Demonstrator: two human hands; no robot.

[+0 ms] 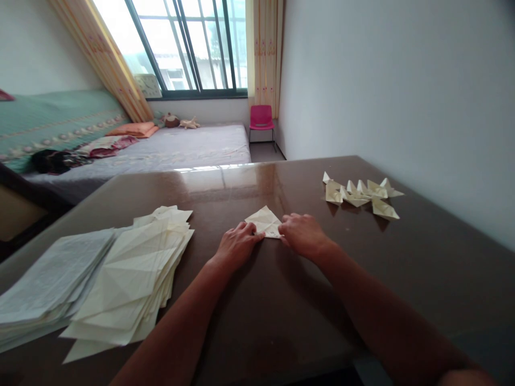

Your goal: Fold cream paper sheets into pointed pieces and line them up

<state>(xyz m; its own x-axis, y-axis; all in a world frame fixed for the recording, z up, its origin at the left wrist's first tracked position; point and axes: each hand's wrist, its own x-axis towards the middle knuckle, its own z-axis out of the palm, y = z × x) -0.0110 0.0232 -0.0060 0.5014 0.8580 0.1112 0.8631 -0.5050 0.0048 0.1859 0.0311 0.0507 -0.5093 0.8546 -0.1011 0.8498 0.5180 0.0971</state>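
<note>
A small cream sheet of folded paper [265, 221] lies on the brown table between my hands, one corner pointing away from me and creases crossing its face. My left hand [238, 241] grips its left edge, fingers curled and thumb along the near edge. On the opposite side, my right hand [302, 234] has its fingers bent over the right corner, pinching it. The parts of the paper under my fingers are hidden. Several folded paper pieces [358, 194] with raised points stand in a group at the right.
Left of my arms lie a pile of creased cream sheets [137, 273] and a stack of printed paper [52, 273]. The glossy table [225, 198] reaches toward a bed [201, 142]. A pink chair [261, 117] stands below the window, and a white wall [382, 80] runs along the right.
</note>
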